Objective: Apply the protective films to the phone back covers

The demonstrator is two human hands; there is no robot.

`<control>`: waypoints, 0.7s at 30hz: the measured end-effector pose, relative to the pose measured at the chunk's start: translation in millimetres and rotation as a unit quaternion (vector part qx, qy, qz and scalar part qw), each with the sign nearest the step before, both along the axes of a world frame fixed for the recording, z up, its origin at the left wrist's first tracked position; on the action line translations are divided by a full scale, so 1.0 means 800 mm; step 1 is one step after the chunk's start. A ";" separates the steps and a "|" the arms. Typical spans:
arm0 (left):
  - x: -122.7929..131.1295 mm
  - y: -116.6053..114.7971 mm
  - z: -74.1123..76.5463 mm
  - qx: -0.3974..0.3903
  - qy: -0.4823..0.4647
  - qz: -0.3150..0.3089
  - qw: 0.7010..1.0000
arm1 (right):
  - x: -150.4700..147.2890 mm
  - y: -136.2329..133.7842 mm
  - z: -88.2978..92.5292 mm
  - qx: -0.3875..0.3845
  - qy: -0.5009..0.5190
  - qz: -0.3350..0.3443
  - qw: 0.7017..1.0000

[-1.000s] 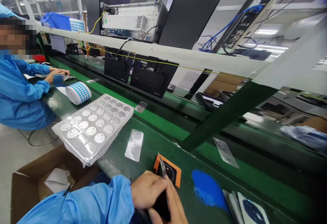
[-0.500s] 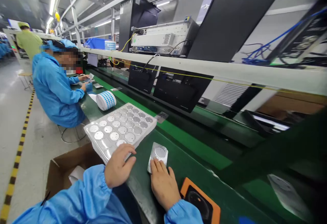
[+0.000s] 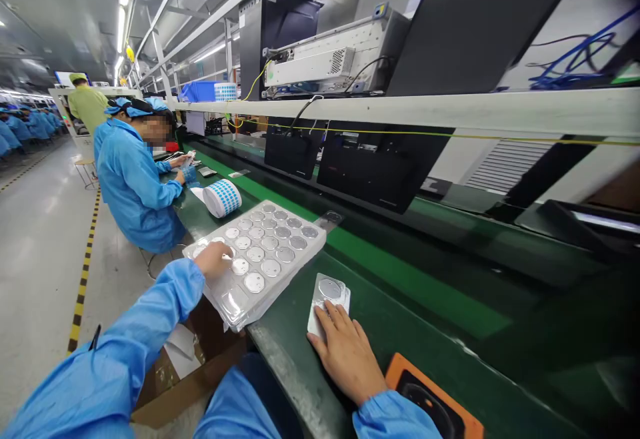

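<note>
A clear plastic tray [image 3: 295, 267] with rows of round silver discs sits on the green bench. My left hand [image 3: 214, 260] is over the tray's near left part, its fingers bent down among the discs and closed. What they grip, if anything, is mostly hidden. Flat on the bench, to the right of the tray, lies a thin silvery-white rectangular piece [image 3: 330, 290] with a round outline in it. The fingers of my right hand [image 3: 345, 351] rest stretched out over its near end. Beside my right wrist is an orange-framed black block [image 3: 433, 402].
A roll of blue-dotted stickers [image 3: 223, 199] stands behind the tray. At left a co-worker in blue [image 3: 137, 172] sits at the bench. Black monitors [image 3: 375, 165] hang under a white shelf rail [image 3: 400, 109]. A cardboard box [image 3: 195, 385] is below the bench edge.
My left hand has moved left and away from me, from the tray's near edge to over its discs. My right hand stays on the silvery piece. The view has shifted.
</note>
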State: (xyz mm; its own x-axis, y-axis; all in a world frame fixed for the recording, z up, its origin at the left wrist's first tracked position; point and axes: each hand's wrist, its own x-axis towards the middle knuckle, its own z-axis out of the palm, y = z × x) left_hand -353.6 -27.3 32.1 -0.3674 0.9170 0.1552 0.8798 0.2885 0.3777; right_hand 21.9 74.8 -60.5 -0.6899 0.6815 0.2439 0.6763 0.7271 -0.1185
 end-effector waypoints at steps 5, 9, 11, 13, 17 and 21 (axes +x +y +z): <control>-0.069 -0.037 0.022 -0.043 0.009 0.049 0.998 | 0.003 0.006 -0.001 -0.012 0.000 0.005 1.000; -0.081 -0.047 0.009 -0.084 -0.004 0.040 0.996 | 0.001 0.010 -0.003 -0.022 -0.004 0.006 1.000; -0.072 -0.037 -0.004 -0.096 -0.017 0.027 0.995 | 0.001 0.010 -0.003 -0.030 -0.008 0.008 0.999; -0.065 -0.024 -0.010 -0.097 -0.030 0.022 0.995 | 0.002 0.010 -0.004 -0.039 -0.008 0.012 0.999; -0.059 -0.014 0.006 -0.074 -0.059 0.024 0.995 | 0.002 0.016 -0.003 -0.057 0.013 0.011 0.998; -0.026 -0.025 0.028 -0.024 -0.124 -0.028 0.992 | 0.003 0.000 0.024 -0.060 0.105 0.012 0.993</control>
